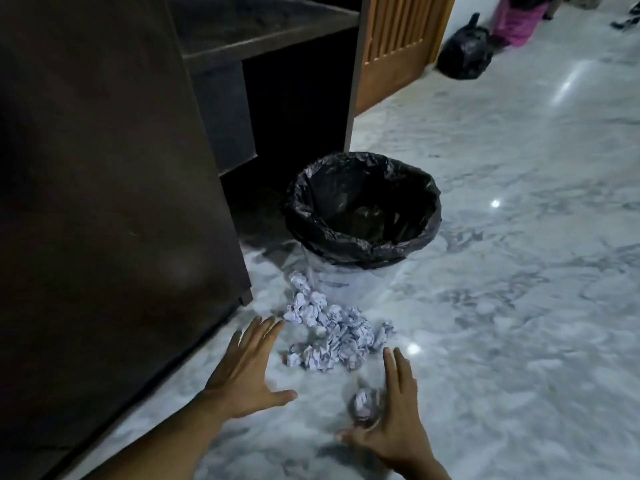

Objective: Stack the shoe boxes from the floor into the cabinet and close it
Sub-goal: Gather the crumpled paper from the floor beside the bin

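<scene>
No shoe box shows in this view. A dark wooden cabinet (104, 188) fills the left side, its side panel towards me and open shelves (263, 39) behind. My left hand (242, 372) hovers open, fingers spread, over the marble floor beside the cabinet's corner. My right hand (394, 420) is open too, low at the front. A single crumpled paper ball (362, 405) lies just left of its palm, blurred; I cannot tell if the hand touches it. Between and beyond the hands lies a heap of crumpled white paper (332, 330).
A bin lined with a black bag (363, 209) stands past the paper heap, next to the cabinet. A tan wooden door (398, 46) and a tied black rubbish bag (465, 53) are at the back. A person's pink garment (516, 19) shows at top right. Grey marble floor (519, 271) spreads right.
</scene>
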